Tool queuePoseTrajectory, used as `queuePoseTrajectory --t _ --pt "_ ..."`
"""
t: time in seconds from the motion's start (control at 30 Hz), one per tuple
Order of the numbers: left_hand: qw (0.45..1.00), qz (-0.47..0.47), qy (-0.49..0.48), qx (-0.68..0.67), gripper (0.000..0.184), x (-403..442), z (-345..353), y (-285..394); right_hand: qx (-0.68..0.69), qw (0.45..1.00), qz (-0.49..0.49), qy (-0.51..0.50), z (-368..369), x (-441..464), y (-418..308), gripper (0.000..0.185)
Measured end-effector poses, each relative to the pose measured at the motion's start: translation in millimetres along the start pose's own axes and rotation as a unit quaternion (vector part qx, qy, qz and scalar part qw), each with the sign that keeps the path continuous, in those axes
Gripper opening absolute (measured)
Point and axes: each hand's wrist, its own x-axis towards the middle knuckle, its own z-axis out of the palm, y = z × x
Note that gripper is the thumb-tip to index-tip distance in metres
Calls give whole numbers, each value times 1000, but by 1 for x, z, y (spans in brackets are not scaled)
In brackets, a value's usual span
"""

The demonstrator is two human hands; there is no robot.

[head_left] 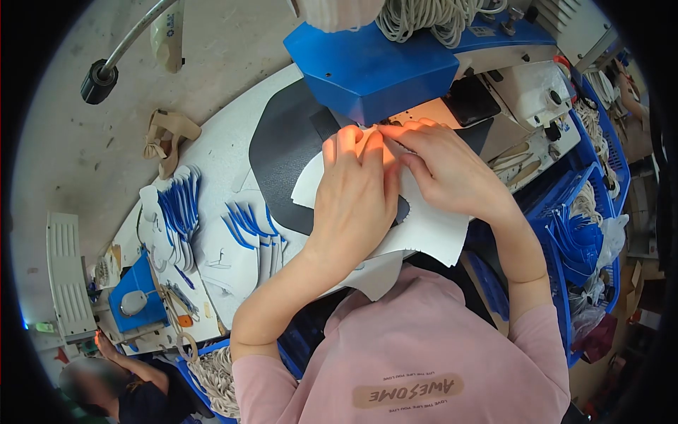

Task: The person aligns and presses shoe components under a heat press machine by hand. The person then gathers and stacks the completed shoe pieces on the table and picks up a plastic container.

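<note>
My left hand (355, 187) rests on a white sheet-like piece (439, 227), its fingers bent and pressed close together at the lit spot under a blue machine head (374, 71). From the other side, my right hand (452, 166) grips the same piece, with thumb and forefinger near the left fingertips. The piece has a toothed edge and spreads over a dark grey plate (282, 152), hanging toward my lap. Orange light falls on the fingertips. What lies directly beneath them is hidden.
White pieces with blue edges (180, 212) lie stacked at left, a smaller pile (254, 233) closer in. A beige shoe (169, 134) sits at the table's far edge. Blue baskets (561, 247) with cords stand at right. Another person (141, 381) works at lower left.
</note>
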Motion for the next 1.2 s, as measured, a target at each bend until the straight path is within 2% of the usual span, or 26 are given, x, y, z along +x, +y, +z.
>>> queuePoseTrajectory --t 0.3,0.33,0.4,0.47,0.6,0.73,0.83,0.87,0.97,1.07,1.2 --pt "1000 19 10 0 27 3 1 -3 17 999 -8 34 3 7 7 32" --pt "1000 20 9 -1 27 4 0 -3 17 998 -21 63 6 7 10 30" --pt "999 -2 -44 -14 26 7 -8 -7 16 991 -48 121 8 6 14 24" --pt "997 -12 -70 -22 26 10 -15 -9 21 989 -44 136 4 5 12 22" --pt "997 57 -42 18 24 15 -29 -13 31 984 -42 173 0 4 11 15" --pt "994 -7 -111 -4 23 28 -39 -13 34 978 -51 200 2 2 14 11" --pt "964 -81 -249 48 23 40 -54 -8 58 974 -63 210 7 2 11 11" --pt "964 -81 -249 48 23 39 -52 -13 60 974 -65 209 9 2 9 11" --pt "990 90 -51 97 27 34 -42 -29 64 974 -68 207 16 3 8 11" --pt "991 92 -51 79 30 35 -35 -36 2 978 -115 176 24 4 11 15" --pt "989 126 -45 66 34 45 -27 -63 -80 984 -87 129 22 3 5 20"
